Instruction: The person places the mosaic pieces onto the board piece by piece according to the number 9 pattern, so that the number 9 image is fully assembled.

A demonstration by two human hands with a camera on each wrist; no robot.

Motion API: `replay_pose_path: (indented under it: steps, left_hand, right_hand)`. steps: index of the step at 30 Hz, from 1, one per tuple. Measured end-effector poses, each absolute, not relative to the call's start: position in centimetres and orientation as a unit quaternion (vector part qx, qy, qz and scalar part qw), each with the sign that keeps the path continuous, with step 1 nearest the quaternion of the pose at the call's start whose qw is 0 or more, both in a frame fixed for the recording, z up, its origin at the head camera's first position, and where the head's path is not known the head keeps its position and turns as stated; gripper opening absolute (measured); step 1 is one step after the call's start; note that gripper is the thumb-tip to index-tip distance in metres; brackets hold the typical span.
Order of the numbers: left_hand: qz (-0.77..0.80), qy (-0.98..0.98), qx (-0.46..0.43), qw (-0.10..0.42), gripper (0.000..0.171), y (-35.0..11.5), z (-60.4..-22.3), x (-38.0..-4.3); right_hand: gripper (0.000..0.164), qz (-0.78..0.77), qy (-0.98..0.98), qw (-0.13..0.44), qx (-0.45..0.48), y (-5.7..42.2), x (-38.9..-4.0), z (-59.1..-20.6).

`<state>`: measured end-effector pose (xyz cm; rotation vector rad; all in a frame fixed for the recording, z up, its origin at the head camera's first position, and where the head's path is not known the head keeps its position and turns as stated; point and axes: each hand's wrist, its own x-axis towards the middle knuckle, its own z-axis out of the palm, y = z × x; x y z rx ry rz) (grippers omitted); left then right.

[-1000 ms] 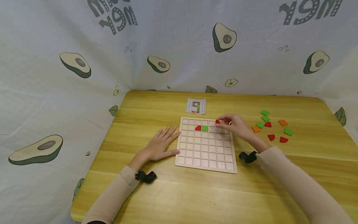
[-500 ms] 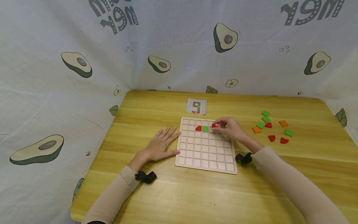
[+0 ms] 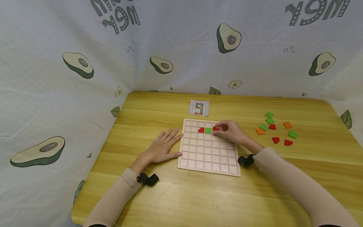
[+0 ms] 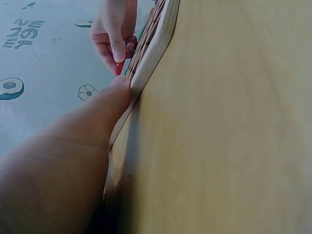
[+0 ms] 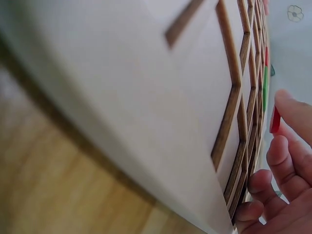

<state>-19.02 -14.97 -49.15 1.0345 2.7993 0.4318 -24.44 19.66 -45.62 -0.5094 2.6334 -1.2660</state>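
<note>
A wooden grid board (image 3: 208, 154) lies on the table, with a red quarter-circle tile (image 3: 201, 130) and a green square tile (image 3: 208, 130) side by side in its second row. My right hand (image 3: 231, 130) pinches another red tile (image 3: 215, 129) between thumb and finger, right beside the green one. In the right wrist view that red tile (image 5: 275, 120) stands edge-on at the fingertips, over the grid. My left hand (image 3: 161, 148) lies flat on the table with fingers spread, thumb and fingertips at the board's left edge. The left wrist view shows its thumb (image 4: 119, 90) against the board's side.
Behind the board lies a small pattern card (image 3: 198, 107) printed with a coloured figure on a grid. To the right are scattered loose tiles: several green squares (image 3: 293, 134), orange ones (image 3: 287, 125) and red quarter-circles (image 3: 288, 142). A printed curtain (image 3: 187, 37) hangs behind the table.
My right hand has moved left and slightly towards me over the board, bringing the pinched red tile from the top right cells to beside the green tile. The left hand stays still.
</note>
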Motion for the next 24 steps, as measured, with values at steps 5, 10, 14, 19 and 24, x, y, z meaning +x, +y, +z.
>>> replay_pose_path:
  steps: [5, 10, 14, 19, 24]
  left_hand:
    - [0.142, 0.927, 0.341, 0.064, 0.081, -14.96, -49.21, -19.01]
    - [0.142, 0.927, 0.341, 0.063, 0.081, -14.94, -49.16, -18.96]
    - [0.144, 0.927, 0.342, 0.060, 0.081, -14.92, -49.04, -18.93]
    - [0.141, 0.927, 0.343, 0.060, 0.081, -14.92, -49.08, -18.99]
    - [0.146, 0.926, 0.344, 0.059, 0.081, -14.95, -49.18, -18.97]
  right_hand:
    - [0.024, -0.415, 0.890, 0.082, -0.169, 19.37, -24.48, -45.98]
    - [0.023, -0.410, 0.891, 0.075, -0.181, 19.36, -24.63, -46.37]
    - [0.023, -0.413, 0.889, 0.067, -0.184, 19.37, -24.75, -46.53]
    - [0.024, -0.411, 0.890, 0.064, -0.185, 19.34, -24.82, -46.56]
    - [0.024, -0.408, 0.891, 0.062, -0.188, 19.37, -24.92, -46.68]
